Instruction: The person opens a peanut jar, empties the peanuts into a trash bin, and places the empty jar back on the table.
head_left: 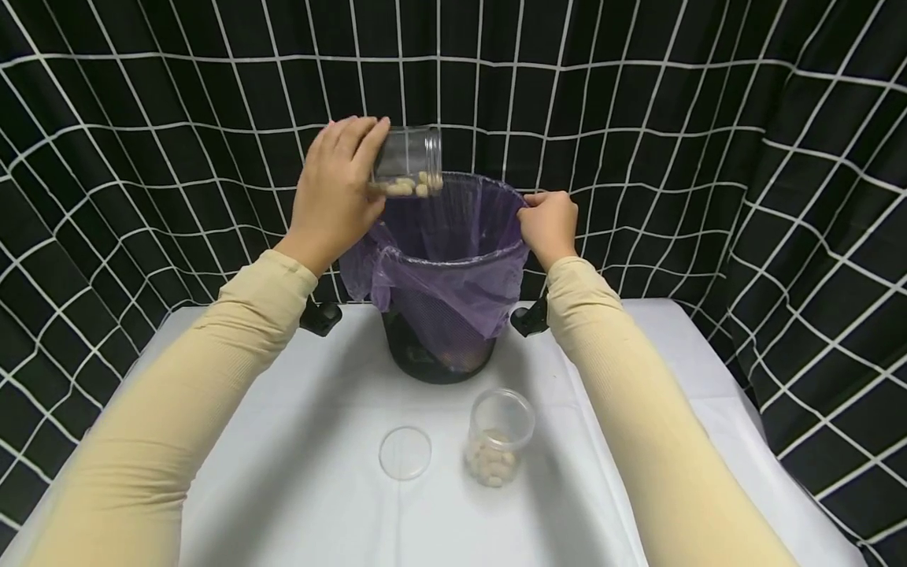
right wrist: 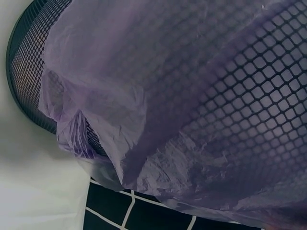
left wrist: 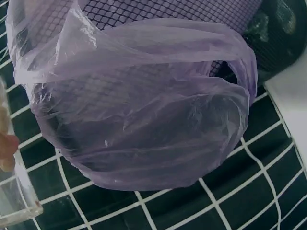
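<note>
A black mesh bin (head_left: 439,358) lined with a purple plastic bag (head_left: 453,260) stands at the middle of the white table (head_left: 298,472). My left hand (head_left: 338,193) grips a clear jar (head_left: 409,161) tipped sideways over the bin's left rim, with pale lumps lying at its mouth. My right hand (head_left: 549,224) pinches the bag at the bin's right rim. In the left wrist view the jar's edge (left wrist: 14,191) shows at the lower left, beside the bag (left wrist: 139,110). The right wrist view shows only the bag (right wrist: 158,96) over the mesh (right wrist: 259,105).
A second open clear jar (head_left: 499,437) holding pale lumps stands on the table in front of the bin. A clear round lid (head_left: 405,453) lies flat to its left. A black curtain with a white grid (head_left: 708,142) hangs close behind and on both sides.
</note>
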A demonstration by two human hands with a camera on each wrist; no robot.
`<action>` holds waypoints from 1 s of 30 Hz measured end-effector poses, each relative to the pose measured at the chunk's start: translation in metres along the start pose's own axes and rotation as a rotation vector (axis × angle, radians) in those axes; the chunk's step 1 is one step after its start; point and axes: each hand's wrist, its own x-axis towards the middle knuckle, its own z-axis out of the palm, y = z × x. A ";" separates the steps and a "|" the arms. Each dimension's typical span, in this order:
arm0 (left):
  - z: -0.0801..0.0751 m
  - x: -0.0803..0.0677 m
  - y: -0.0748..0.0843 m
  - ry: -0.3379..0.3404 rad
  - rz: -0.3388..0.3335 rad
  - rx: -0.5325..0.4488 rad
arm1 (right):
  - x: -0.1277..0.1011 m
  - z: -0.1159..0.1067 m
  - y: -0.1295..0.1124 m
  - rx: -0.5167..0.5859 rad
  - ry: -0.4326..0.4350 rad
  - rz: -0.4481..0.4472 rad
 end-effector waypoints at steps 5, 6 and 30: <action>0.002 -0.002 0.001 -0.057 0.039 0.002 | -0.001 0.002 -0.001 0.002 0.000 0.004; 0.002 -0.003 0.002 -0.060 0.042 0.002 | -0.001 0.002 -0.001 0.005 -0.001 0.006; 0.002 0.004 0.007 -0.017 0.090 -0.004 | -0.001 0.003 0.000 0.001 0.005 -0.011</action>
